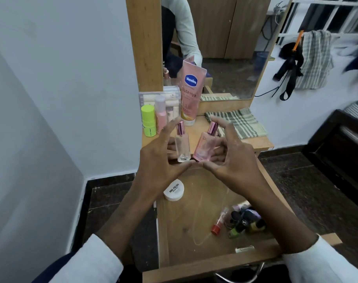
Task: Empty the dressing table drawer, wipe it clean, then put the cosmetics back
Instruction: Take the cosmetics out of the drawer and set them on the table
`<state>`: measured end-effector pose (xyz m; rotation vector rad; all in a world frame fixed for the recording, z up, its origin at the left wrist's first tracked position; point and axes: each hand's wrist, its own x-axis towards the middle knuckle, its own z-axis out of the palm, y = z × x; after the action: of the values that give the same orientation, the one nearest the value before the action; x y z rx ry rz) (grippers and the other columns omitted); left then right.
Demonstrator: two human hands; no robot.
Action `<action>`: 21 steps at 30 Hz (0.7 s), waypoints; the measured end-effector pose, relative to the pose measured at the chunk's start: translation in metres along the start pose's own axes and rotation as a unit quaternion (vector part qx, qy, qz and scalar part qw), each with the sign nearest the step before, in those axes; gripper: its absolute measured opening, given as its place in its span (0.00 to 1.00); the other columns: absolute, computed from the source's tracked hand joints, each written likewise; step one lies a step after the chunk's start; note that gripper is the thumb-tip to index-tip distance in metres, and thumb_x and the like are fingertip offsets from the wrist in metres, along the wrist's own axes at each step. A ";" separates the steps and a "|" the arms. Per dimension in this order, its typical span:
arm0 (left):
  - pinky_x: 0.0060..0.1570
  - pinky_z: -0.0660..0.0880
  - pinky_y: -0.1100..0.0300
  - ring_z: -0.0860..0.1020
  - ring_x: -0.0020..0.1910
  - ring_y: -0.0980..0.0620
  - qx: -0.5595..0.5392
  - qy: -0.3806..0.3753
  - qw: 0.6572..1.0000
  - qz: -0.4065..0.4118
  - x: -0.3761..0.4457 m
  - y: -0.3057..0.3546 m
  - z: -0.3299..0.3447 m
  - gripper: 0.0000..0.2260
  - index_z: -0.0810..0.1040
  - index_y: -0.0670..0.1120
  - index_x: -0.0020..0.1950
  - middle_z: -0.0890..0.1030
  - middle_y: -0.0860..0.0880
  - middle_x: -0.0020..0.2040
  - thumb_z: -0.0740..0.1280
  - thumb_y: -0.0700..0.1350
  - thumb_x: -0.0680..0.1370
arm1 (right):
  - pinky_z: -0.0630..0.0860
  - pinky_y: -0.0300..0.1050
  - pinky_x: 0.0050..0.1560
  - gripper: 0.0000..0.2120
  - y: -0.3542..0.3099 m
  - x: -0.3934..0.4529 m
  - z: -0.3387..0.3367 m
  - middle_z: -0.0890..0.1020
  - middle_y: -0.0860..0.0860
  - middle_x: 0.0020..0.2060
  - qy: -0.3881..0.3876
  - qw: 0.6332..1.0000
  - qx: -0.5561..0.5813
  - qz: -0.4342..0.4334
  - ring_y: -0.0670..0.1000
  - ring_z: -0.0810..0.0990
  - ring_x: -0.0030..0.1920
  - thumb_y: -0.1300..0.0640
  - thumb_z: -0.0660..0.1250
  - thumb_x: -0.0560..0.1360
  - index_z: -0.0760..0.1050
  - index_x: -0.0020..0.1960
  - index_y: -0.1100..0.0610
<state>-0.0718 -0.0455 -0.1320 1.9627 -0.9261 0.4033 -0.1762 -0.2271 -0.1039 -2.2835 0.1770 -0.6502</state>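
Observation:
Both hands are raised over the open drawer (194, 260), just in front of the dressing table top (253, 142). My left hand (159, 160) holds a clear perfume bottle (183, 147) with a pink metallic cap, thumb under it and fingers behind. My right hand (233, 160) holds a pink perfume bottle (204, 149) the same way. The two bottles stand upright, side by side and nearly touching. In the drawer lie a white nail polish remover jar (174, 192), a red-capped tube (216, 227) and several nail polish bottles (245, 223).
On the table top stand a lime-green stick (148, 123), a pink bottle (160, 115), a clear box of cotton pads (170, 99) and a Vaseline tube (191, 92). A checked cloth (239, 123) lies at the right, below the mirror (225, 48). A wall is close on the left.

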 end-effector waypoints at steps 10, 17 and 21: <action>0.45 0.72 0.73 0.71 0.42 0.60 0.081 0.048 0.996 0.010 0.023 -0.003 0.018 0.44 0.70 0.52 0.78 0.79 0.53 0.51 0.84 0.59 0.67 | 0.85 0.44 0.41 0.45 0.004 0.036 0.024 0.87 0.49 0.46 0.091 0.990 -0.091 -0.055 0.45 0.85 0.37 0.59 0.84 0.67 0.67 0.78 0.45; 0.45 0.84 0.58 0.78 0.40 0.56 0.092 0.049 0.994 0.006 0.022 -0.010 0.016 0.41 0.69 0.53 0.80 0.80 0.50 0.52 0.83 0.49 0.71 | 0.80 0.28 0.46 0.43 0.009 0.041 0.033 0.86 0.51 0.56 0.074 0.986 -0.096 -0.112 0.43 0.84 0.40 0.59 0.82 0.71 0.65 0.81 0.48; 0.46 0.84 0.54 0.80 0.43 0.54 0.075 0.016 0.997 -0.011 0.016 -0.012 0.009 0.40 0.64 0.56 0.82 0.78 0.51 0.54 0.80 0.46 0.75 | 0.71 0.17 0.43 0.45 0.013 0.039 0.032 0.86 0.52 0.52 0.043 0.986 -0.097 -0.132 0.40 0.81 0.40 0.63 0.80 0.73 0.63 0.83 0.47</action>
<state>-0.0529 -0.0564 -0.1351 2.0938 -0.8749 0.5038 -0.1259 -0.2283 -0.1167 -2.4917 -0.0242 -0.9030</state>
